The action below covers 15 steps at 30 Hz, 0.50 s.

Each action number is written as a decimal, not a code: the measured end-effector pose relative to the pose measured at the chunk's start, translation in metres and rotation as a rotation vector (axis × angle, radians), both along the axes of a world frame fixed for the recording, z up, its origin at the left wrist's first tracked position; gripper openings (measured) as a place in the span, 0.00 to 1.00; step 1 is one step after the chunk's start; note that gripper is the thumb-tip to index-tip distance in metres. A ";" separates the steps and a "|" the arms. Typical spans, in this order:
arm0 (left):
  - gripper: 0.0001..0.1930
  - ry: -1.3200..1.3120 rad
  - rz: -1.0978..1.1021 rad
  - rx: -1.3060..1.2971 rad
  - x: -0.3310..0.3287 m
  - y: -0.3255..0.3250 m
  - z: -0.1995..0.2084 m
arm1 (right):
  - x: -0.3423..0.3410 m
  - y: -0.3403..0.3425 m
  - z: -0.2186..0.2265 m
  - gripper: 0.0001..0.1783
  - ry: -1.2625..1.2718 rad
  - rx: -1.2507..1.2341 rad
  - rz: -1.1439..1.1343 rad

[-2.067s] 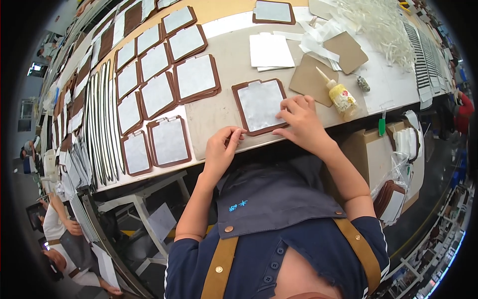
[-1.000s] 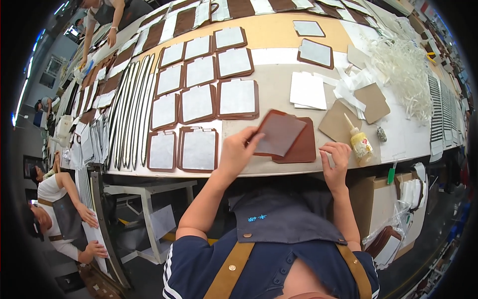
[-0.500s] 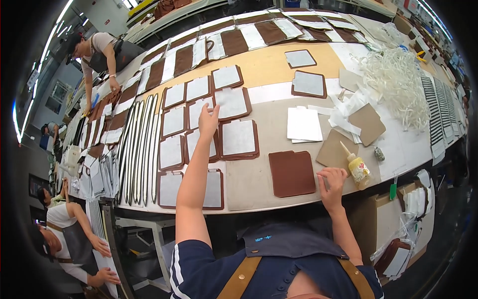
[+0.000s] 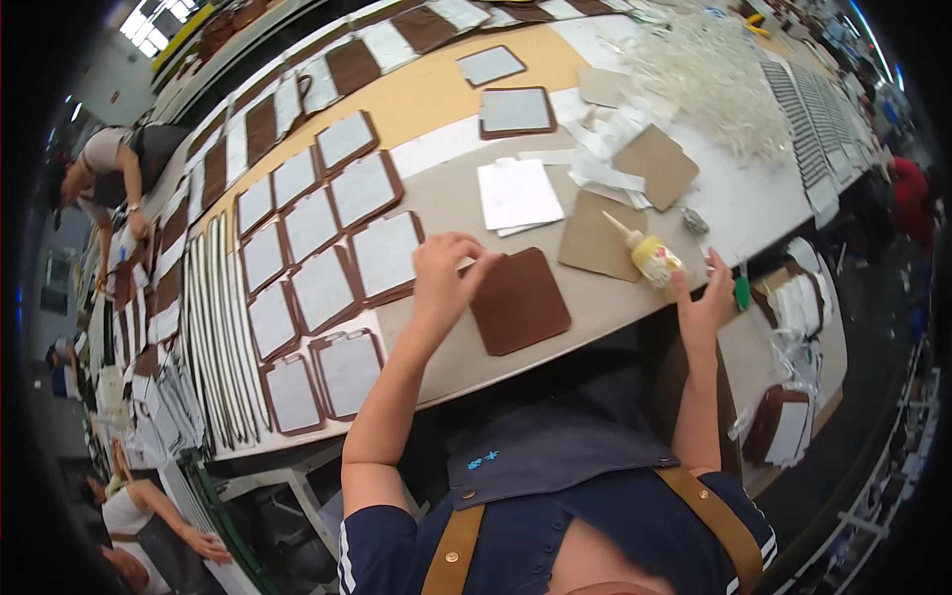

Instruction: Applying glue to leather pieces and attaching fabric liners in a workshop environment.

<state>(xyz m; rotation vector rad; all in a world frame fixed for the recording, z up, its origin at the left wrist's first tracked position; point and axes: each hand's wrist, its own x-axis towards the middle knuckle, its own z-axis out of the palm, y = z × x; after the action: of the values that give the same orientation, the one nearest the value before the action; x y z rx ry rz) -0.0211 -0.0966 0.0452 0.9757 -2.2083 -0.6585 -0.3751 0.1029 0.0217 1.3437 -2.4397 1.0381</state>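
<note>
My left hand (image 4: pixel 448 278) is over the upper left corner of a brown leather panel (image 4: pixel 523 305) lying near the table's front edge. Its fingers are bent, thumb and fingertips close together; whether they pinch the corner or anything else is hidden. My right hand (image 4: pixel 706 299) is at the front edge, fingers apart and nothing in them. Just left of it a yellow squeeze bottle (image 4: pixel 654 261) with a pointed nozzle lies tilted on a tan board (image 4: pixel 595 233). Left of my left hand, rows of brown-edged panels with pale grey faces (image 4: pixel 324 285) cover the table.
White sheets (image 4: pixel 516 193) lie beyond the brown panel. A heap of clear strips (image 4: pixel 704 84) fills the far right. Long dark-and-white strips (image 4: pixel 223 337) lie at left. An open carton (image 4: pixel 754 367) stands below the right edge. Co-workers (image 4: pixel 114 169) work along the left side.
My left hand has moved right, from above the grey-faced panels to the brown panel's corner. My right hand has moved right, past the bottle. The whole view has turned and shifted.
</note>
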 end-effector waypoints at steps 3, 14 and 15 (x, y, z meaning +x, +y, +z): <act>0.14 -0.095 -0.153 -0.199 -0.068 0.036 -0.010 | 0.005 0.010 -0.021 0.44 -0.113 0.066 0.039; 0.25 -0.399 -0.116 -0.336 -0.123 0.074 -0.045 | -0.029 0.007 -0.025 0.25 -1.091 -0.804 0.079; 0.25 -0.379 -0.113 -0.347 -0.122 0.074 -0.046 | -0.038 0.008 -0.021 0.25 -1.095 -0.801 0.083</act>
<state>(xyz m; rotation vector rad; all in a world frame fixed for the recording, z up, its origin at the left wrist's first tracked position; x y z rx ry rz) -0.1432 -0.0224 -0.0003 0.8501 -2.6089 -0.1283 -0.4132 0.1110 0.0006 0.6269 -1.9191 2.9005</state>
